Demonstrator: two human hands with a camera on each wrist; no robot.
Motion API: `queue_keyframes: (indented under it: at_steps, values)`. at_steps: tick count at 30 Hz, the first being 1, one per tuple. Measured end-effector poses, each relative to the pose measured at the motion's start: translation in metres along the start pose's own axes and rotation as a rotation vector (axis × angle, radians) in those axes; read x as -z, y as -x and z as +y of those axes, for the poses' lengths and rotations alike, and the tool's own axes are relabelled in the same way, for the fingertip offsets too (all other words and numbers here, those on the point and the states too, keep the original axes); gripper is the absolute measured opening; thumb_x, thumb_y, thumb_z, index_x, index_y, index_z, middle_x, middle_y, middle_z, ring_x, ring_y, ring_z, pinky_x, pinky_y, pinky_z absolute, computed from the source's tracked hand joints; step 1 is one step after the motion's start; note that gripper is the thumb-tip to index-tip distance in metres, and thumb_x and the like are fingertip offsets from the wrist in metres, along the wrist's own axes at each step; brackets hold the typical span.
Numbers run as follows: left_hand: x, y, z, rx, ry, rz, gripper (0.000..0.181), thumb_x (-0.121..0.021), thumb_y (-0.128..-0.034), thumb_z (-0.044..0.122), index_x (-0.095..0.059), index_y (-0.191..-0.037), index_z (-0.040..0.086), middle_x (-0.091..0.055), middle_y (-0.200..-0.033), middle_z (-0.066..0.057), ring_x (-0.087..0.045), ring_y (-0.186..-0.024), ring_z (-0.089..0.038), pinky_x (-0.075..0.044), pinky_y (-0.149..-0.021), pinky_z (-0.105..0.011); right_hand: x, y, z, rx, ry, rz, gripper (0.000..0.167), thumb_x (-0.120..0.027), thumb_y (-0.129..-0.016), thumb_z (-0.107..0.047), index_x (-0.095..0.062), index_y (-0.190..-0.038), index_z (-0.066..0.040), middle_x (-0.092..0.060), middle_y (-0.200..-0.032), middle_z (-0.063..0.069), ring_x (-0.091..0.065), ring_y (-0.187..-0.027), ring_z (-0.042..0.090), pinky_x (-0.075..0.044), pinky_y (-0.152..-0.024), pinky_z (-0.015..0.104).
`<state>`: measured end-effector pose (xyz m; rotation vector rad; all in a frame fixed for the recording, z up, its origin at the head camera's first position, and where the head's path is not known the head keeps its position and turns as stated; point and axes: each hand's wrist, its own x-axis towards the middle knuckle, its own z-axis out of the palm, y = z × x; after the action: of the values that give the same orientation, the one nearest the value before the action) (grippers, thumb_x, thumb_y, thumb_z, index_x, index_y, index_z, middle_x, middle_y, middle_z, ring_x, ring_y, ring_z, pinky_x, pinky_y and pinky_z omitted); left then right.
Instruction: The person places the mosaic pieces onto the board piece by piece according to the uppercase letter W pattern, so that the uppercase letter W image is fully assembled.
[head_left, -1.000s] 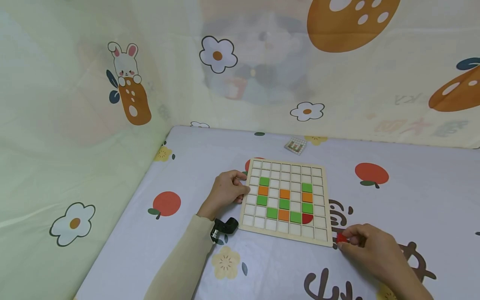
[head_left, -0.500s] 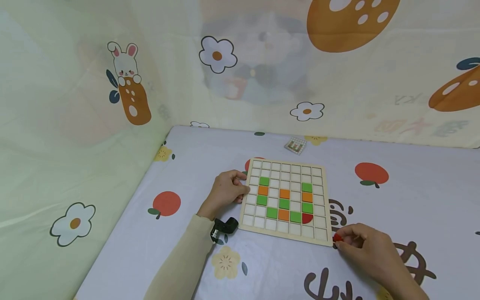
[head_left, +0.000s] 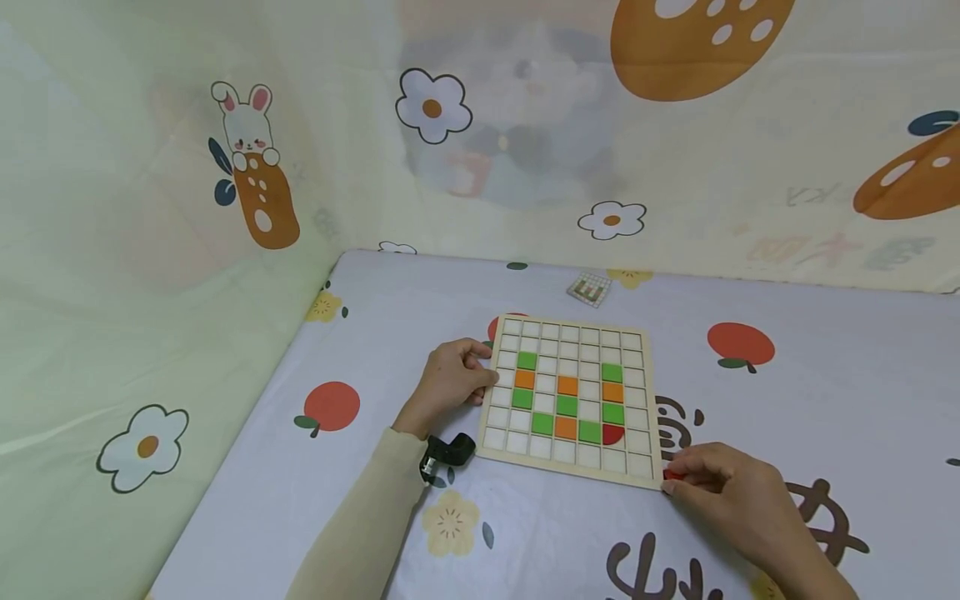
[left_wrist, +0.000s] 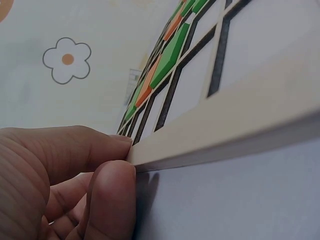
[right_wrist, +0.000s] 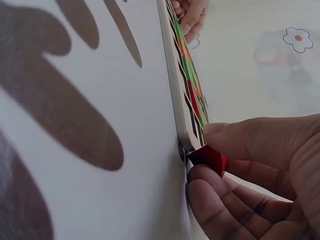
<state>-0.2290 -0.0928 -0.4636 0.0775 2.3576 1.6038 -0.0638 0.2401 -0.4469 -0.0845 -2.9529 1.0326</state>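
A square wooden grid board (head_left: 570, 471) lies flat on the cloth, with white cells. Several green tiles (head_left: 527, 361) and orange tiles (head_left: 567, 386) fill some of them, plus one red rounded piece (head_left: 612, 434) towards the lower right. My left hand (head_left: 448, 379) holds the board's left edge; in the left wrist view, thumb and index finger (left_wrist: 80, 152) meet at the rim. Between the thumb and fingers of my right hand (head_left: 738, 492) is a small red piece (right_wrist: 212, 158), pinched right at the board's near right corner. My fingers partly cover its shape.
Behind the board lies a small card (head_left: 589, 288) printed with a grid pattern. A black wrist device (head_left: 450, 451) sits on the left wrist, near the board's front left corner. Patterned cloth (head_left: 825, 367) covers the table, and a printed curtain (head_left: 525, 167) stands behind and to the left.
My right hand has shifted slightly left with the red piece, up to the board's corner. The left hand and the tiles stay as they were; the head view has tilted a little.
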Motion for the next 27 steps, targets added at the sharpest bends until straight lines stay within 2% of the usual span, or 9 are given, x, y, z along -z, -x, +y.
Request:
queue_keyframes:
  at_steps: [6, 10, 14, 18, 22, 27]
  values:
    - [0.0002, -0.0009, -0.0014, -0.003, -0.003, 0.003, 0.029, -0.078, -0.0897, 0.002, -0.067, -0.116, 0.003, -0.065, -0.076, -0.006, -0.059, -0.051, -0.011, -0.055, -0.049, -0.021, 0.0030, 0.0011, -0.0010, -0.011, 0.027, -0.006, 0.013, -0.090, -0.081, -0.013, -0.083, -0.091, -0.016, -0.077, -0.101, 0.002, -0.065, -0.081, 0.008, -0.054, -0.066, 0.017]
    - [0.0001, -0.0013, -0.0016, -0.006, 0.004, -0.002, 0.029, -0.078, -0.0898, 0.001, -0.067, -0.117, 0.002, -0.066, -0.077, -0.006, -0.059, -0.051, -0.011, -0.055, -0.049, -0.022, 0.0034, 0.0019, -0.0007, -0.014, 0.043, -0.028, 0.014, -0.090, -0.080, -0.010, -0.082, -0.088, -0.017, -0.075, -0.093, -0.001, -0.060, -0.075, 0.008, -0.051, -0.063, 0.019]
    - [0.0004, -0.0018, -0.0021, -0.005, 0.006, -0.003, 0.029, -0.078, -0.0899, 0.001, -0.067, -0.117, 0.002, -0.066, -0.077, -0.006, -0.059, -0.051, -0.011, -0.055, -0.049, -0.021, 0.0021, 0.0015, -0.0001, -0.023, 0.066, -0.076, 0.022, -0.088, -0.081, -0.009, -0.082, -0.101, -0.011, -0.067, -0.080, -0.004, -0.053, -0.066, 0.009, -0.044, -0.058, 0.021]
    - [0.0010, -0.0020, -0.0026, -0.009, 0.008, -0.003, 0.029, -0.078, -0.0899, 0.001, -0.067, -0.117, 0.002, -0.066, -0.077, -0.006, -0.059, -0.051, -0.011, -0.055, -0.049, -0.022, -0.0002, -0.0013, -0.0012, -0.039, 0.076, -0.126, 0.032, -0.085, -0.083, -0.009, -0.079, -0.114, -0.004, -0.061, -0.075, -0.005, -0.052, -0.066, 0.008, -0.042, -0.057, 0.022]
    - [0.0010, -0.0014, -0.0022, -0.009, 0.014, -0.003, 0.029, -0.078, -0.0897, 0.001, -0.067, -0.117, 0.002, -0.066, -0.077, -0.006, -0.059, -0.051, -0.011, -0.055, -0.049, -0.022, -0.0017, -0.0043, -0.0032, -0.059, 0.093, -0.137, 0.032, -0.086, -0.083, -0.013, -0.078, -0.113, -0.003, -0.061, -0.075, -0.005, -0.053, -0.068, 0.012, -0.041, -0.057, 0.022]
    - [0.0006, -0.0009, -0.0014, -0.005, 0.011, -0.005, 0.028, -0.078, -0.0901, 0.003, -0.067, -0.116, 0.003, -0.065, -0.077, -0.006, -0.059, -0.051, -0.012, -0.055, -0.049, -0.022, -0.0025, -0.0031, -0.0041, -0.049, 0.093, -0.103, 0.026, -0.088, -0.081, -0.013, -0.079, -0.104, -0.005, -0.063, -0.078, -0.004, -0.054, -0.069, 0.011, -0.044, -0.057, 0.022]
